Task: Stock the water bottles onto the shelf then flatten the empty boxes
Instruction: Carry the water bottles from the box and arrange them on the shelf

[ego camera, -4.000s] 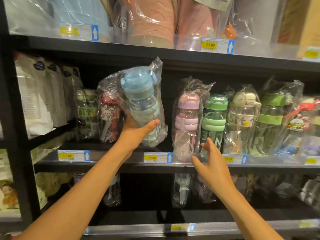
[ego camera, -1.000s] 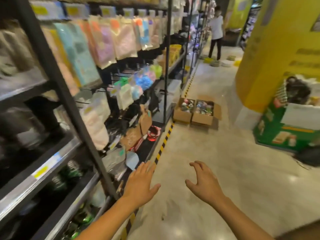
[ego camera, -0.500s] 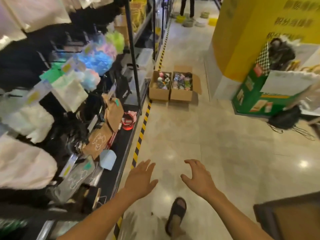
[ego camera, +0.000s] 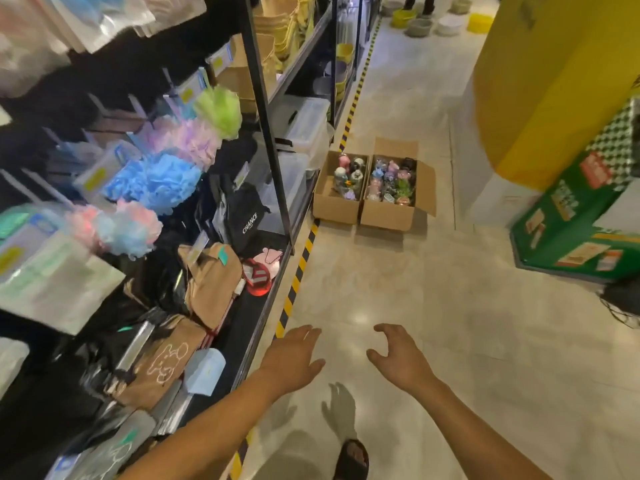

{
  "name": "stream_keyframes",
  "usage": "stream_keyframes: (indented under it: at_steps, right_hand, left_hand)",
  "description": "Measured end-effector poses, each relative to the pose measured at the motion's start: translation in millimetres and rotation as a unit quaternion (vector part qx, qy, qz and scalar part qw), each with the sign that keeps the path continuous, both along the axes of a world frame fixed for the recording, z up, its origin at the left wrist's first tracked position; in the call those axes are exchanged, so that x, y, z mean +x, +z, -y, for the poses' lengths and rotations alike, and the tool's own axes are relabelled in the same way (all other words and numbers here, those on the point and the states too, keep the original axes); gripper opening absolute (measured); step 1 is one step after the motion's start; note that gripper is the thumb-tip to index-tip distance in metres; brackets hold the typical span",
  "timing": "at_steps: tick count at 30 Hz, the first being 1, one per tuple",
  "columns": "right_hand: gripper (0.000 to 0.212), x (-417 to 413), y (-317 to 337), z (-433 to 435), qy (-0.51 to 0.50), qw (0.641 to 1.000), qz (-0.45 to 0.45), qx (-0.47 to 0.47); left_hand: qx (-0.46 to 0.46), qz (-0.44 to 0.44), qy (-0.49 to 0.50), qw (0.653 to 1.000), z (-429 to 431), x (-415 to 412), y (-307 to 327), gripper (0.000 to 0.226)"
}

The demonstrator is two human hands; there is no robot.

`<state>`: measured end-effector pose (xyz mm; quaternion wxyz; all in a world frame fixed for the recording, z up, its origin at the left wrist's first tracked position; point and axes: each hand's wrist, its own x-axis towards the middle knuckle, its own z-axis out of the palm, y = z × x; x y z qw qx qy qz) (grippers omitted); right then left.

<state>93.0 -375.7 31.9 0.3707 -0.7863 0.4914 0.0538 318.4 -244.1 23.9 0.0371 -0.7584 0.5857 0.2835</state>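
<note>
Two open cardboard boxes stand side by side on the floor ahead, beside the shelf base. The left box (ego camera: 337, 211) holds a few wrapped water bottles (ego camera: 348, 174). The right box (ego camera: 388, 216) is packed with several more bottles (ego camera: 391, 183). My left hand (ego camera: 294, 358) and my right hand (ego camera: 398, 362) hover empty over the floor, well short of the boxes, fingers spread and relaxed. My sandalled foot (ego camera: 351, 460) shows below them.
A black shelf unit (ego camera: 266, 133) runs along the left, hung with bath sponges (ego camera: 152, 181) and bags. A yellow-black floor stripe (ego camera: 294, 289) edges it. A yellow pillar (ego camera: 554, 81) and a green display box (ego camera: 571, 230) stand right. Basins and a person's legs are far ahead.
I have turned from the bottle shelf, where my left hand held a blue bottle, to face down the aisle. The boxes have come closer in view. Both hands stay empty and raised.
</note>
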Motion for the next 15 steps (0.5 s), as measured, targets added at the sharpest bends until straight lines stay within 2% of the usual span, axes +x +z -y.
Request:
stream_keyframes:
  at_steps: [12,15]
  right_hand:
    - [0.059,157.1,-9.4,250.4,0.015,1.0,-0.015,-0.01]
    - [0.059,196.1,-5.4,312.9,0.018,0.999,-0.015,-0.025]
  left_hand:
    - [-0.026,-0.009,0.018,0.999,250.8,146.3,-21.9,0.074]
    - [-0.055,0.006,0.009,0.998,315.7,185.0,-21.8,0.083]
